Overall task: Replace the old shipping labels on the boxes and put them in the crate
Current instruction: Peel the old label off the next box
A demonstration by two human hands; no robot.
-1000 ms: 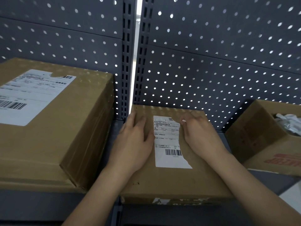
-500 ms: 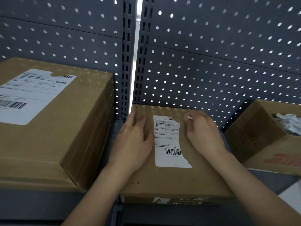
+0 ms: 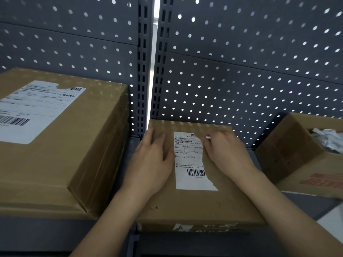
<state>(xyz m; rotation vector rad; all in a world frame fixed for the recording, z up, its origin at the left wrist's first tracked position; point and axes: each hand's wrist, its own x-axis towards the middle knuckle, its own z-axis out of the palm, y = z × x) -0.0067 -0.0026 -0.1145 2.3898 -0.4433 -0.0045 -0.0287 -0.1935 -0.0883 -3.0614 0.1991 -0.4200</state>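
Observation:
A small brown box (image 3: 194,204) lies flat on the shelf in front of me. On its top sits a white old shipping label (image 3: 191,164) with a barcode and torn right edges. My left hand (image 3: 154,160) rests flat on the box top just left of the label, fingers straight. My right hand (image 3: 226,153) is on the right side, fingers curled, pinching a thin white sliver of the label at its upper right corner. No crate is in view.
A larger brown box (image 3: 65,145) with its own white label (image 3: 33,110) stands on the left shelf. At the right an open carton (image 3: 297,154) holds crumpled white scraps. A dark perforated back panel (image 3: 241,80) closes off the rear.
My right hand's fingertips have shifted slightly at the label's upper right corner, and a white sliver now shows between them. My left hand and the box have stayed put.

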